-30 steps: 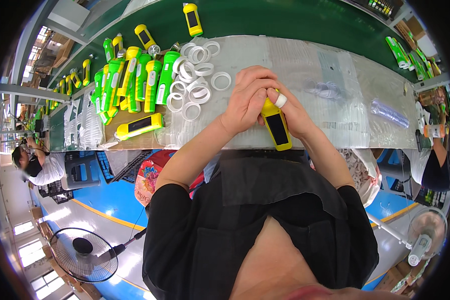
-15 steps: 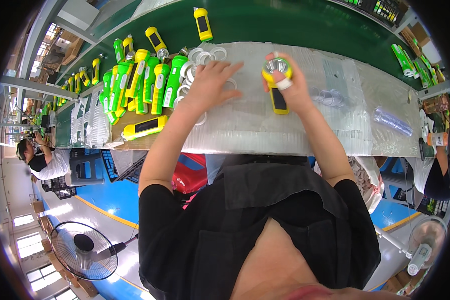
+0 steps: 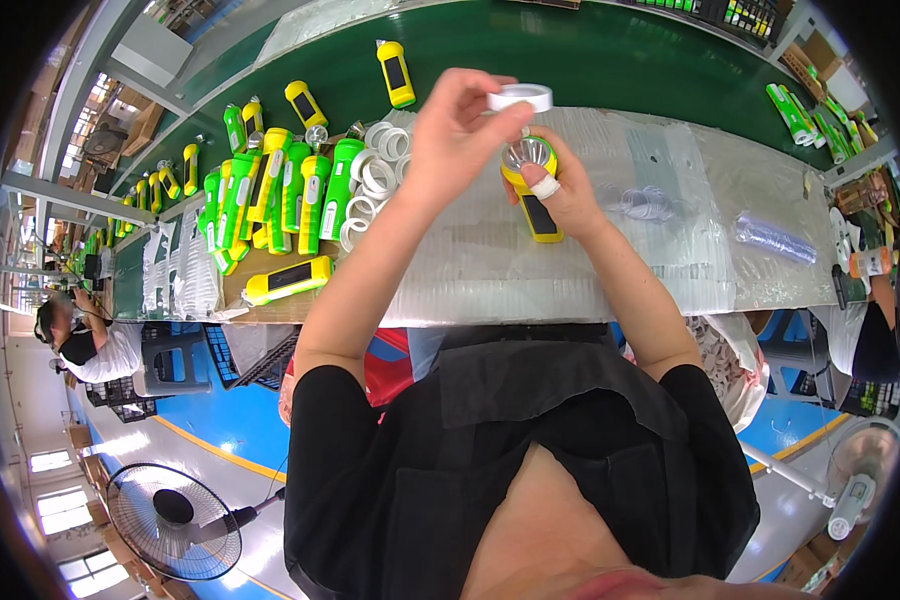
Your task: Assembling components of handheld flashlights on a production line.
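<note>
My left hand (image 3: 462,130) pinches a white plastic ring (image 3: 521,97) between thumb and fingers, just above a flashlight. That yellow flashlight (image 3: 541,217) is gripped by my right hand (image 3: 562,190), its shiny reflector head tilted up and a dark panel on its body. White tape wraps the right thumb. To the left lies a heap of green and yellow flashlights (image 3: 282,185), and beside it several loose white rings (image 3: 378,176). A single yellow flashlight (image 3: 288,281) rests at the table's near left edge.
Thin clear discs (image 3: 646,204) and a clear stack in a roll (image 3: 776,239) lie right of my hands on the plastic-covered table (image 3: 670,282). Beyond runs a green belt (image 3: 570,55) carrying flashlights. A fan (image 3: 174,508) stands behind left; another person (image 3: 95,330) sits far left.
My left hand has left the loose rings and moved up and right, now holding a white ring. My right hand has shifted slightly left and down with the flashlight.
</note>
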`<state>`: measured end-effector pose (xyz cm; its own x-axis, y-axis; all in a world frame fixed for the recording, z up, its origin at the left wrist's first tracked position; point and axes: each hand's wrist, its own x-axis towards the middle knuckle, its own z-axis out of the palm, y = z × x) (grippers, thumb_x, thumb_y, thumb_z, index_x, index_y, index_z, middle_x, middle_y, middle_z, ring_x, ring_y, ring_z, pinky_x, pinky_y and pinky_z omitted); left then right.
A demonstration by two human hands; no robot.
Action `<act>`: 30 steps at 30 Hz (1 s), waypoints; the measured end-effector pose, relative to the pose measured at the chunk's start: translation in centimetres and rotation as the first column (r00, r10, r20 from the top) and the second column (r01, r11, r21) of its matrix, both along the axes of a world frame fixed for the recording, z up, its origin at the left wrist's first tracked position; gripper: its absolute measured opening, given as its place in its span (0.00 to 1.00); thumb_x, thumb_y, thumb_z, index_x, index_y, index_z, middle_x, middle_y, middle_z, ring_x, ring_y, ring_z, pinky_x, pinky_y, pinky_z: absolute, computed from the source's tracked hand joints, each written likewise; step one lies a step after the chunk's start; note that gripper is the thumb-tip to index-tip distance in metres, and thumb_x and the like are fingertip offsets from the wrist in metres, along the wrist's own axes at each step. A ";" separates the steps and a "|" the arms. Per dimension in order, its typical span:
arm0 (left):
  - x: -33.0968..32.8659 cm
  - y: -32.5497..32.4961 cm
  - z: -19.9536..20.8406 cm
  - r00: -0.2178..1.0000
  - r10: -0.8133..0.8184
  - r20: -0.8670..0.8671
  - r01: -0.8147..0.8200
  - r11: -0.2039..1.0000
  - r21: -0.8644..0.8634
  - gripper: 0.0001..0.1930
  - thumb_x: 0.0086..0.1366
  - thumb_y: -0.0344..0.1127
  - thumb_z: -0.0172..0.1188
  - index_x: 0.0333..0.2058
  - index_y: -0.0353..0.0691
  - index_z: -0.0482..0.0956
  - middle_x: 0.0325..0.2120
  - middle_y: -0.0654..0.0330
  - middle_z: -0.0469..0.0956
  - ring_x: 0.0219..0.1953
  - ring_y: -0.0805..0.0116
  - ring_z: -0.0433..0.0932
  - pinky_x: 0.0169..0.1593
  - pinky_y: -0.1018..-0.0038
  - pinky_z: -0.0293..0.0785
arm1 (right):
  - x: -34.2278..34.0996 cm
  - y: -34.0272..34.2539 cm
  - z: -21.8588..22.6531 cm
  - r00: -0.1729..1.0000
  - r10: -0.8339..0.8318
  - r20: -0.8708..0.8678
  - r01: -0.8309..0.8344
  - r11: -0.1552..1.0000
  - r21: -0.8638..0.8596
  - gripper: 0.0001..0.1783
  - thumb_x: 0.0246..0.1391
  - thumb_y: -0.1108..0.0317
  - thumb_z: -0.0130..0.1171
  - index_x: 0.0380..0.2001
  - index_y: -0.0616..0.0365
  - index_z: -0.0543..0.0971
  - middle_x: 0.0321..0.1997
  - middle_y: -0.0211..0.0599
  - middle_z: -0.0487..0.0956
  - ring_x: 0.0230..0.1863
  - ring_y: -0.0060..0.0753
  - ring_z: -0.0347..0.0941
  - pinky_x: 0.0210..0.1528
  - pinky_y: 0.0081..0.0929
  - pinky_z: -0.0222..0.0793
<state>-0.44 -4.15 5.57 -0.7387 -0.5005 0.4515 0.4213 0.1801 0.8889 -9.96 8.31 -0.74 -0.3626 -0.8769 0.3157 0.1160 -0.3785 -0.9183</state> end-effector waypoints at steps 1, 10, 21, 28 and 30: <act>-0.7 0.3 -0.1 0.999 0.030 0.034 -0.026 0.992 -0.124 0.14 0.60 0.32 0.68 0.37 0.38 0.70 0.47 0.53 0.77 0.46 0.67 0.78 0.46 0.71 0.78 | 0.1 0.0 -0.2 0.999 0.019 0.043 -0.018 1.000 -0.016 0.24 0.60 0.59 0.60 0.53 0.58 0.66 0.36 0.34 0.75 0.32 0.23 0.72 0.34 0.23 0.71; -2.1 0.6 -0.1 0.973 0.091 0.213 0.038 0.844 -0.535 0.17 0.57 0.43 0.69 0.35 0.44 0.70 0.47 0.59 0.77 0.39 0.67 0.76 0.41 0.72 0.74 | -0.6 -0.4 -0.6 0.991 0.109 -0.072 -0.111 0.994 -0.017 0.29 0.59 0.50 0.58 0.53 0.61 0.65 0.40 0.34 0.73 0.35 0.25 0.73 0.35 0.25 0.71; -1.1 -1.9 -0.4 0.985 -0.010 0.173 0.037 0.987 -0.154 0.13 0.61 0.41 0.67 0.39 0.39 0.80 0.42 0.61 0.79 0.40 0.75 0.76 0.42 0.77 0.73 | -0.6 0.6 -0.3 0.998 0.070 -0.005 -0.070 0.996 -0.055 0.22 0.61 0.58 0.58 0.54 0.56 0.67 0.36 0.35 0.75 0.33 0.25 0.73 0.37 0.24 0.72; 1.6 -1.3 -1.5 0.996 0.067 0.056 -0.058 0.987 -0.152 0.10 0.63 0.37 0.66 0.37 0.37 0.80 0.44 0.60 0.78 0.41 0.75 0.76 0.41 0.79 0.73 | -0.3 0.7 0.4 0.999 0.021 -0.042 -0.021 1.000 -0.004 0.30 0.60 0.48 0.57 0.57 0.53 0.64 0.33 0.37 0.75 0.32 0.27 0.72 0.38 0.26 0.69; 1.5 -1.2 -1.6 0.995 0.086 0.040 -0.081 0.989 -0.124 0.10 0.62 0.37 0.66 0.37 0.37 0.80 0.44 0.61 0.78 0.41 0.75 0.77 0.40 0.79 0.73 | -0.2 0.7 0.5 0.999 0.017 -0.045 -0.017 1.000 -0.005 0.30 0.60 0.49 0.57 0.57 0.54 0.64 0.33 0.37 0.75 0.32 0.27 0.72 0.38 0.26 0.69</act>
<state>1.05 -5.34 4.01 -0.7174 -0.5045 0.4803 0.3602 0.3215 0.8757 -10.15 9.03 -0.28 -0.3331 -0.8809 0.3362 0.0815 -0.3821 -0.9205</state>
